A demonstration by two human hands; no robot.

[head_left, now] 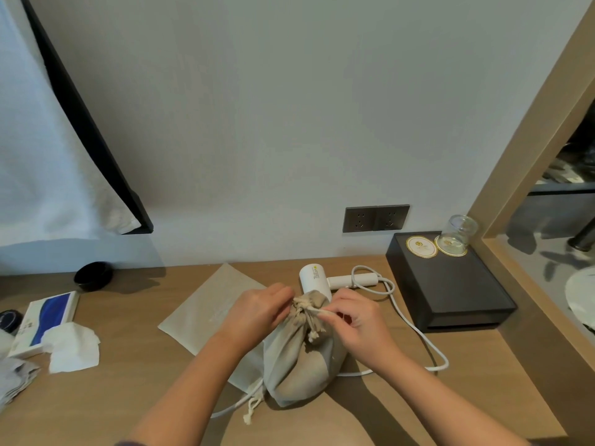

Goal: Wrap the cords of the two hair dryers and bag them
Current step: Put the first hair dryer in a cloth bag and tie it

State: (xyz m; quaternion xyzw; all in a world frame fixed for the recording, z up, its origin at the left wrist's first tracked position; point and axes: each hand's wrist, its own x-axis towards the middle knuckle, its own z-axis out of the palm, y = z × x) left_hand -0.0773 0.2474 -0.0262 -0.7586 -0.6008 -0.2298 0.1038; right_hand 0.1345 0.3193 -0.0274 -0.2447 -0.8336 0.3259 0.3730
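Wooden counter (128,397) against grey wall (257,123), head view. Filled linen drawstring bag (299,358) is standing centre, left hand (260,304) gripping its gathered neck, right hand (357,320) pinching the drawstring (317,312). White hair dryer (314,278) is lying just behind, handle pointing right, nearer the right hand, cord (418,331) trailing loose.

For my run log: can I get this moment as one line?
step: cinching filled bag; left hand: grips its neck; right hand: pinches drawstring; hair dryer: on desk, cord loose; second bag: flat

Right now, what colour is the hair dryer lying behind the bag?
White, like its cord. The head view shows the hair dryer plainly, behind the beige bag.
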